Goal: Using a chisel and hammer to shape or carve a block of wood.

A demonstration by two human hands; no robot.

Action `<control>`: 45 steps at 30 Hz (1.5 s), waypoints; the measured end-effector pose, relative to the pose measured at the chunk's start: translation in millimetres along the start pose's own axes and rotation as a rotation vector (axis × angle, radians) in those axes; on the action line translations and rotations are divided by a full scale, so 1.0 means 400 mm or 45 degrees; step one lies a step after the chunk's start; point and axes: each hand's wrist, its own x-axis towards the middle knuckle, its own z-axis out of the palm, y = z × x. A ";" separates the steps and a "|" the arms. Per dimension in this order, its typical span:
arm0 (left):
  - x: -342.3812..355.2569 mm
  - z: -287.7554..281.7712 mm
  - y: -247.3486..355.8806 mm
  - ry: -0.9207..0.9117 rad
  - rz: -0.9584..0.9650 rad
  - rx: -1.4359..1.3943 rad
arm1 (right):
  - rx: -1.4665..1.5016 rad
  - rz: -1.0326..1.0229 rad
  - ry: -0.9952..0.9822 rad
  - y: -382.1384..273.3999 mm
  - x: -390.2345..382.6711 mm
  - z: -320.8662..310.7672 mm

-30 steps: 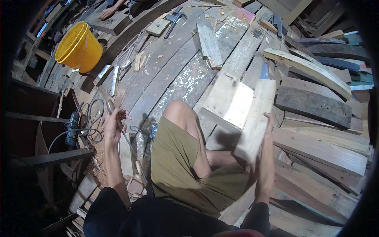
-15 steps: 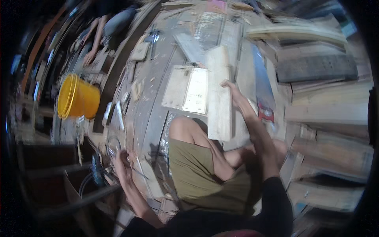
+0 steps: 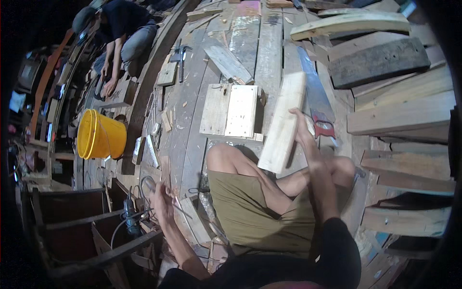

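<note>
Nearer the body and left of the low wooden block (image 3: 213,111), the left hand (image 3: 161,201) is curling around a slim-shafted hand tool (image 3: 151,184). Just right of the block, the pale plank (image 3: 284,120) is slanting, and the right hand (image 3: 303,129) is pinching its right edge. Farther right of the block, a red-handled handsaw (image 3: 318,89) is lying. Plank handling is apparently the step in hand; the next move is probably calling for firm right-hand support.

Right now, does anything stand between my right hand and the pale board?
Nothing visible: your right hand holds the pale board directly at its right edge. The red-handled saw lies farther right, not between them.
</note>
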 end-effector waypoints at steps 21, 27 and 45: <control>0.573 0.470 -0.147 -0.916 -0.303 0.603 | 0.362 0.116 -0.601 -0.001 -0.055 0.085; 0.584 0.509 -0.213 -0.696 -0.254 0.414 | 0.209 0.366 -0.370 -0.018 -0.030 0.124; 0.610 0.166 -0.036 -0.272 0.151 0.466 | -1.009 -0.286 0.297 -0.048 -0.072 0.051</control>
